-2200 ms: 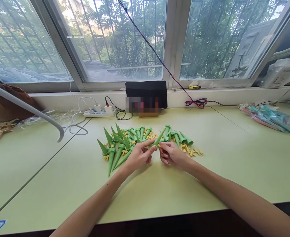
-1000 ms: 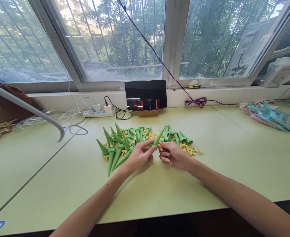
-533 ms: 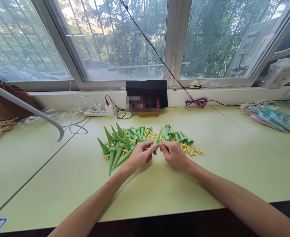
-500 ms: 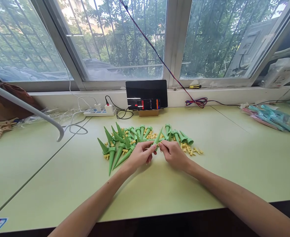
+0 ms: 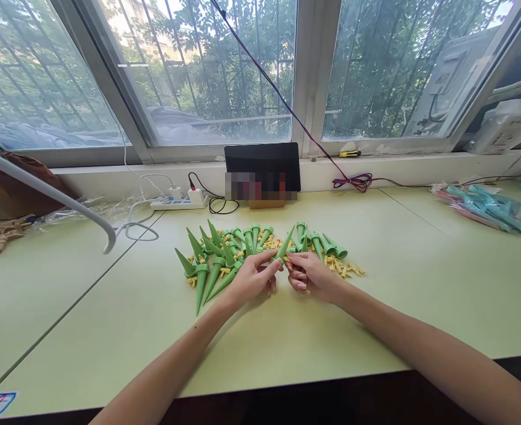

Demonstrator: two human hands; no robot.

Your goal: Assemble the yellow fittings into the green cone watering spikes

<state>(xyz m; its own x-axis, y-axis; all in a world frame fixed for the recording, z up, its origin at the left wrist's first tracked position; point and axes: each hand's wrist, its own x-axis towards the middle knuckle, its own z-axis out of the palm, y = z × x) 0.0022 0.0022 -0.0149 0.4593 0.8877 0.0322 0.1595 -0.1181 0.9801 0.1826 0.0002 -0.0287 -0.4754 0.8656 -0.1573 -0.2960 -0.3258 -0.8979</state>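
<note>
My left hand (image 5: 252,277) pinches a green cone spike (image 5: 285,245) by its wide end, tip pointing up and away. My right hand (image 5: 310,276) is closed beside it, fingertips at the spike's base, touching a small yellow piece (image 5: 287,258). Both hands hover just above the pale green table (image 5: 375,295). Behind them lies a pile of green spikes (image 5: 216,260) mixed with small yellow fittings (image 5: 344,270).
A dark tablet with a phone (image 5: 263,171) leans at the window sill. A power strip (image 5: 178,202) and cables lie at the back left, a white curved tube (image 5: 52,195) at left. Teal packets (image 5: 491,206) lie far right.
My right hand went up to the spike's base, then drew back down a little. My left hand kept holding the spike in almost the same place.
</note>
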